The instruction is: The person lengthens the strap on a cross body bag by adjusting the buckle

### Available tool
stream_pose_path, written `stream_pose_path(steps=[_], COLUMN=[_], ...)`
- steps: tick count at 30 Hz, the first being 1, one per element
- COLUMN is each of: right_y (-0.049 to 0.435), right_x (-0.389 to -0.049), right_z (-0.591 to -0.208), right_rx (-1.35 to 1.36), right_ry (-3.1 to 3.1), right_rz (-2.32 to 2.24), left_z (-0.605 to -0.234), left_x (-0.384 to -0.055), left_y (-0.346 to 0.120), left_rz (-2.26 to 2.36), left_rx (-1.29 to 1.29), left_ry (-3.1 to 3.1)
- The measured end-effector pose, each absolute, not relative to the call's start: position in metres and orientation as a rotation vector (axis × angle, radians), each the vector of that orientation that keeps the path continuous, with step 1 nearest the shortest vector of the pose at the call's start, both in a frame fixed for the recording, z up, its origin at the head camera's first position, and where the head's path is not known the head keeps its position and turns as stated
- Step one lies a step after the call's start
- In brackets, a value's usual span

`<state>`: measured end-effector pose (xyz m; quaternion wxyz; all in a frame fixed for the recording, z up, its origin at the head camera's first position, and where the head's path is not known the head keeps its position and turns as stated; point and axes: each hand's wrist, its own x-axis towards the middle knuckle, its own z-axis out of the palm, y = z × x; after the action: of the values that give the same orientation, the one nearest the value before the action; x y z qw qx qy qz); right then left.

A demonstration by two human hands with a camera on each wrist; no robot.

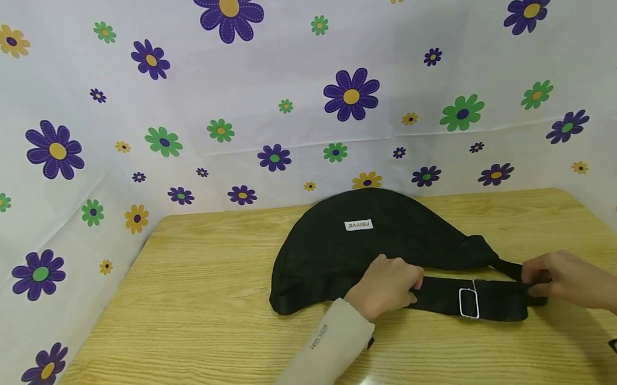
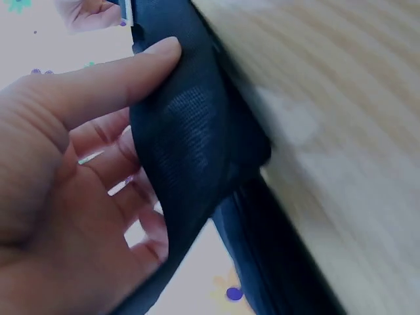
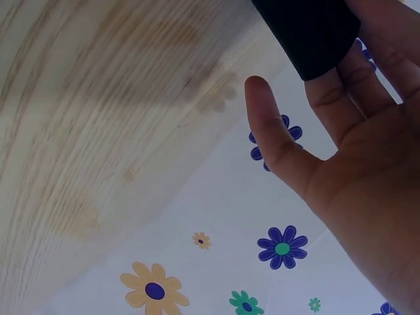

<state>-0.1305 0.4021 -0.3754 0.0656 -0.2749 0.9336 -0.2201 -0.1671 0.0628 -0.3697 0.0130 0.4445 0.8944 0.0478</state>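
Note:
A black crescent-shaped bag with a small white label lies on the table, the label's lettering upside down. Its black strap runs along the near side and carries a silver metal slider buckle. My left hand grips the strap left of the buckle; the left wrist view shows the thumb on top of the webbing and fingers behind. At the strap's right end, my right hand holds the folded webbing. From the right wrist, the fingers go behind the strap, with the thumb apart from it.
The wooden table has its far edge against a white cloth printed with purple, green and yellow flowers. This cloth also hangs at the left and right sides. Light-coloured sleeves cover both forearms.

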Motion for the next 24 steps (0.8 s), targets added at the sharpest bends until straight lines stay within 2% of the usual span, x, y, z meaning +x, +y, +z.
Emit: stream_pose_path(steps=[3, 9, 15, 24], right_y=[0.407, 0.414, 0.415, 0.422], right_x=[-0.132, -0.132, -0.131, -0.133], right_z=[-0.376, -0.381, -0.378, -0.382], right_rx=[-0.772, -0.850, -0.656, -0.756], right_ry=[2.828, 3.059, 3.033, 3.242], right_rz=[-0.642, -0.451, -0.395, -0.280], left_z=[-0.369, -0.369, -0.368, -0.370], left_x=[-0.166, -0.165, -0.165, -0.168], left_y=[0.051, 0.025, -0.001, -0.027], left_rz=[0.109, 0.130, 0.242, 0.369], left_rx=[1.440, 1.439, 1.344, 1.256], left_ry=[2.801, 2.817, 2.795, 2.763])
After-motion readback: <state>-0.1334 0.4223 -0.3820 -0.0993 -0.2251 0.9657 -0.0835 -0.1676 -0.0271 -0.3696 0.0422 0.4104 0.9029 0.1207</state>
